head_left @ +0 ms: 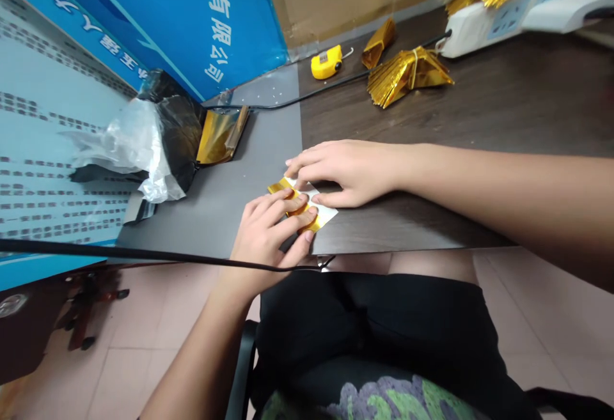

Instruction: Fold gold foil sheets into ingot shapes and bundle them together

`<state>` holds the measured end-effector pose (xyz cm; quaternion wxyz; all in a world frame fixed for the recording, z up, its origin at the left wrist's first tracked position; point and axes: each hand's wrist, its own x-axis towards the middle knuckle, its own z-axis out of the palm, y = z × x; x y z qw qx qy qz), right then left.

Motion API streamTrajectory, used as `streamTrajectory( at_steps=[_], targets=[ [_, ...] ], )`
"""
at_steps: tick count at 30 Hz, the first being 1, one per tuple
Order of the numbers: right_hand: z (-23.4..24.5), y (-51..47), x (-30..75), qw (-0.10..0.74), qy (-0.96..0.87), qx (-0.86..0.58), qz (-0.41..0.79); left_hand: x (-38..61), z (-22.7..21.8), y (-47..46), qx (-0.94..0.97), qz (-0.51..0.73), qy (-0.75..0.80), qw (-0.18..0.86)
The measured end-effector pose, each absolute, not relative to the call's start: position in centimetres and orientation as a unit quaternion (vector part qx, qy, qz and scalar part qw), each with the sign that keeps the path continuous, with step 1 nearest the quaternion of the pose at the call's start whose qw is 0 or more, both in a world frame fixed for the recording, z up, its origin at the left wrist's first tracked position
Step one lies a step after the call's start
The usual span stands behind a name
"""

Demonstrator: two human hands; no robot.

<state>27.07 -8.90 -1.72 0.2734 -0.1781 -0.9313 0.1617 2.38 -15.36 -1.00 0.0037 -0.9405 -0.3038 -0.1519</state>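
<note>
A sheet of gold foil paper (328,214) with a white back lies near the table's front edge, part of it folded over so a gold strip shows. My left hand (268,223) rests on the gold strip, its fingers stretched out and pressing down. From the right, my right hand (336,172) reaches in with fingers spread, the fingertips touching the sheet's white side. Neither hand grips anything. Both hands cover parts of the sheet.
Farther back lie a yellow tape measure (327,62), a banded bundle of folded gold paper (407,75) and a white power strip (494,20). More gold paper (221,135) sits by a black and clear plastic bag (163,132) at left. A black cable (158,255) crosses in front.
</note>
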Motion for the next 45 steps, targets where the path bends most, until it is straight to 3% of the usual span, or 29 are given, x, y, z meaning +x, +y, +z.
streamTrajectory(
  at_steps=[3,7,17,31,45],
  targets=[
    [-0.8,-9.9,26.7,0.329,-0.913,-0.188,0.152,2.4,-0.6,-15.5,-0.939,-0.138,-0.313,-0.030],
    [-0.3,-10.9,26.4,0.285,-0.929,-0.106,0.211,2.4,0.2,-15.3,-0.935,-0.109,-0.324,-0.094],
    [-0.3,-11.0,26.4,0.257,-0.930,-0.117,0.236,2.0,1.7,-15.2,-0.896,-0.094,-0.374,-0.219],
    [-1.3,-12.0,24.8,0.270,-0.930,-0.188,0.164,2.3,1.2,-13.9,-0.898,-0.145,-0.397,-0.125],
    [-0.6,-12.5,24.8,0.184,-0.960,-0.176,0.116,1.6,0.1,-11.5,-0.859,-0.232,-0.408,-0.205]
  ],
)
